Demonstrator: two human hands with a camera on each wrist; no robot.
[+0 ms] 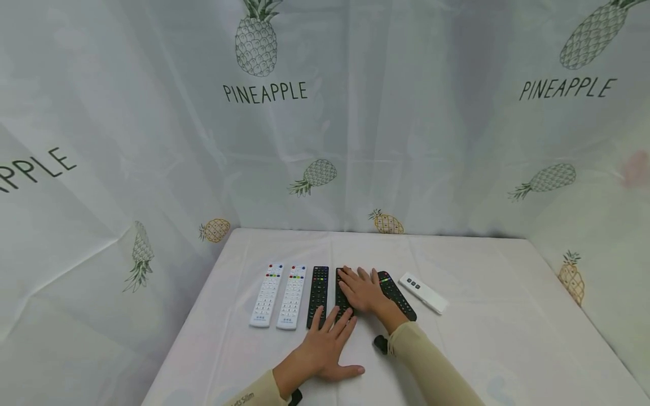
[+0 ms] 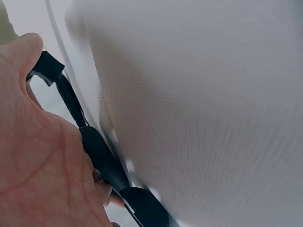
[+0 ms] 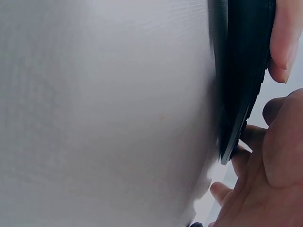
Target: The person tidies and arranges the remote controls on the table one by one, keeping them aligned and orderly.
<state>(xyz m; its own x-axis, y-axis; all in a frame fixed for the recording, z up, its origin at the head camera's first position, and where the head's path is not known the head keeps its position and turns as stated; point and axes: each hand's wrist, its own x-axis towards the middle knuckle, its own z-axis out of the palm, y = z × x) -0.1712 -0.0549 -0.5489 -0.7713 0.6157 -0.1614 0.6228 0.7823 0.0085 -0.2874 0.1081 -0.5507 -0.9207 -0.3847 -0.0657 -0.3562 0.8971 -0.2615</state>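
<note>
In the head view, several remote controls lie in a row on the white table. My left hand [image 1: 325, 348] is palm down with spread fingers, its fingertips over the near ends of two black remotes, the left one [image 1: 318, 288] and the middle one [image 1: 341, 298]. Beyond it, my right hand [image 1: 363, 290] lies across the middle black remote, fingers extended and covering part of it. In the right wrist view, fingers touch the buttoned side of a black remote [image 3: 244, 61]. Beside the right hand, another black remote [image 1: 398, 298] lies slanted.
Two long white remotes [image 1: 266, 296] stand side by side at the row's left. A short white remote [image 1: 424, 293] lies slanted at the right. The white-covered table [image 1: 487, 316] meets a pineapple-print curtain [image 1: 421, 141] behind and at both sides.
</note>
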